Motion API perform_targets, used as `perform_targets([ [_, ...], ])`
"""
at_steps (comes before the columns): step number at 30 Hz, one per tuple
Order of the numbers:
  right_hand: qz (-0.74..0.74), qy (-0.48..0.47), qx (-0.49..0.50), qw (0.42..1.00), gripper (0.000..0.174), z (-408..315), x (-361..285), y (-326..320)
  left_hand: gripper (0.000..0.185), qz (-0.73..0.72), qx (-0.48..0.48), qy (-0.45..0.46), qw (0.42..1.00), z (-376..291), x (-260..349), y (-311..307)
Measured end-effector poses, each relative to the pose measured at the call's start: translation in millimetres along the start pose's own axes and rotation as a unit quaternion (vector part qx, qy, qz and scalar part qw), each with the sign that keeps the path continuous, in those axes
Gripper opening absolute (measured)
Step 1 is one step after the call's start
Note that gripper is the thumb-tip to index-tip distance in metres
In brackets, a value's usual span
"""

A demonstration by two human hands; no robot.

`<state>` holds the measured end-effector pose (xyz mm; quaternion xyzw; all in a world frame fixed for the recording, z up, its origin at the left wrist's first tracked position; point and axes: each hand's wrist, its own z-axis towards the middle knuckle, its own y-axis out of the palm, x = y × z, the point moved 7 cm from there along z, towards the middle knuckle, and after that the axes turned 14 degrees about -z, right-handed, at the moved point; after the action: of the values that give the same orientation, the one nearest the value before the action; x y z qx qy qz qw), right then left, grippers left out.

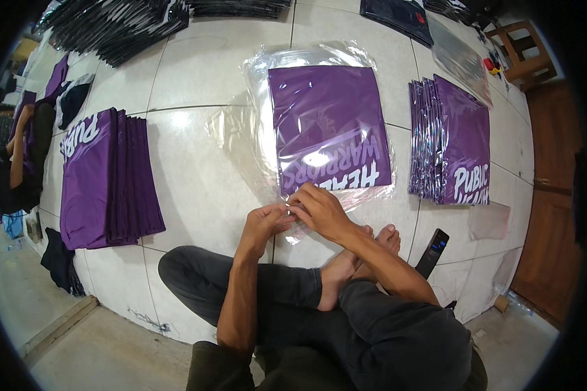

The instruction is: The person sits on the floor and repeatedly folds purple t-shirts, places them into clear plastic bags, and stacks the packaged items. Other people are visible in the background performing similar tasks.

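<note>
In front of me a folded purple shirt (330, 112) with printed lettering lies flat on the floor inside a clear plastic bag (323, 56). The bag's open-looking flap end (294, 237) points towards me. At that end's left corner, my left hand (264, 227) pinches the film between thumb and fingers. Close against it, my right hand (320, 210) grips the same edge from above, its fingertips almost meeting the left ones. Whatever fine strip or fold sits between the fingertips is too small to make out.
Unbagged purple shirts (88, 195) are stacked at left; bagged ones (462, 146) at right. Black bagged garments (122, 29) lie at the far side. A phone (431, 254) rests by my right knee. Another person's arm (17, 156) shows at far left. A wooden door (553, 205) stands right.
</note>
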<state>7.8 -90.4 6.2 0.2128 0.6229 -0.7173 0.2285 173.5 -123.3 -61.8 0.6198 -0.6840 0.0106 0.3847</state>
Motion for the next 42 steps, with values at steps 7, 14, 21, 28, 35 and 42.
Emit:
perform_targets([
  [7,-0.043,-0.066,-0.035,0.996,0.02,18,-23,8,0.042,-0.069,-0.008,0.026,0.997,10,-5,-2],
  [14,-0.005,0.23,-0.035,0.973,0.019,-136,85,-53,0.042,-0.016,0.02,0.056,0.998,10,2,-6],
  [21,-0.418,0.613,-0.149,0.654,0.018,-617,199,-274,0.04,0.012,0.077,0.054,0.995,9,0,-4],
  [28,-0.641,0.51,-0.075,0.569,0.047,-531,160,-263,0.059,0.039,0.089,0.161,0.982,-6,2,18],
  [35,-0.192,0.013,0.076,0.978,0.031,-84,42,-19,0.064,0.059,0.13,0.158,0.977,-16,15,29],
  [42,-0.276,-0.134,0.126,0.943,0.015,-4,-3,-14,0.053,0.575,0.154,0.464,0.656,-48,42,75],
])
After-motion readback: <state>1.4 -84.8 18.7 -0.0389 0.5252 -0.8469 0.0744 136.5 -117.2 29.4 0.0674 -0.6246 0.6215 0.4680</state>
